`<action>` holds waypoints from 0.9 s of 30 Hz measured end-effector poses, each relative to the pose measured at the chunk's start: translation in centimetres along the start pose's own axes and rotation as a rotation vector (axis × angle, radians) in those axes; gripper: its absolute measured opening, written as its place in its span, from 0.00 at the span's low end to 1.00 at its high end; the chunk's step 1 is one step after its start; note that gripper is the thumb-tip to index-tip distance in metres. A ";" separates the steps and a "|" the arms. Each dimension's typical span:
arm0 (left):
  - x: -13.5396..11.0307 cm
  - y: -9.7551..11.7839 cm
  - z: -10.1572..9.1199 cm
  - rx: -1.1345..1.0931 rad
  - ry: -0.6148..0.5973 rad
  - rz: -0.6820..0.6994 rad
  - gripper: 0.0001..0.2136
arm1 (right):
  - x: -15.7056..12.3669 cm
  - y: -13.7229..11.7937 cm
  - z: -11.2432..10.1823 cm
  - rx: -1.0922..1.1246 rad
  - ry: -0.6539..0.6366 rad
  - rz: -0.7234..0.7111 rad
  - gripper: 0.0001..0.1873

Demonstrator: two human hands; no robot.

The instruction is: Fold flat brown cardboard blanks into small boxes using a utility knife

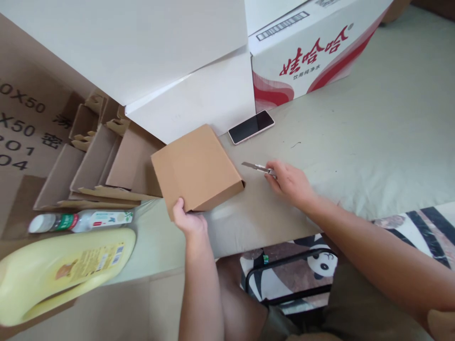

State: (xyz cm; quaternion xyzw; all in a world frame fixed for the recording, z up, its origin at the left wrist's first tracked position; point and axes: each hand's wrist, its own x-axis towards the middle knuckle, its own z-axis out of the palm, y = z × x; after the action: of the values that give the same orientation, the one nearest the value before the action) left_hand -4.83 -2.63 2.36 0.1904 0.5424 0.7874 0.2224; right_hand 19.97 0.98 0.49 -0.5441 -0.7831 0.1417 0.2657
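Note:
A small flat brown cardboard box (197, 168) lies closed on the pale green table (373, 142). My left hand (189, 219) grips its near corner, thumb on top. My right hand (289, 181) rests on the table just right of the box, fingers closed around a utility knife (256, 167). The knife's blade is out and points left toward the box's right side, a short gap from it.
A phone (250, 126) lies screen-up behind the box. Large white cartons (192, 99) and a red-printed carton (305, 52) stand at the back. Folded cardboard pieces (95, 161), a small bottle (81, 221) and a yellow jug (64, 267) lie at left.

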 end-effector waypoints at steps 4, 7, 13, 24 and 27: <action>0.2 0.1 -0.1 -0.021 0.026 0.028 0.16 | -0.2 -0.2 0.2 0.048 -0.024 -0.096 0.10; 0.5 0.0 -0.4 0.015 -0.024 0.003 0.16 | -0.3 -0.4 0.4 0.062 -0.020 -0.123 0.11; 0.9 0.2 -0.6 0.054 -0.021 -0.126 0.17 | -0.3 -0.7 0.3 0.158 0.026 -0.201 0.14; 0.6 0.8 -0.2 -0.010 0.065 -0.165 0.16 | -0.3 -0.5 0.5 0.014 -0.021 -0.210 0.22; 0.6 0.7 -0.2 -0.019 0.063 -0.128 0.16 | -0.3 -0.6 0.5 -0.053 0.017 -0.205 0.22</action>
State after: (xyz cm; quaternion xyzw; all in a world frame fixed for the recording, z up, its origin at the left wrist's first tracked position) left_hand -5.47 -2.65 2.96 0.1281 0.5530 0.7822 0.2569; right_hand 19.27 0.49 0.30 -0.4691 -0.8359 0.0882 0.2711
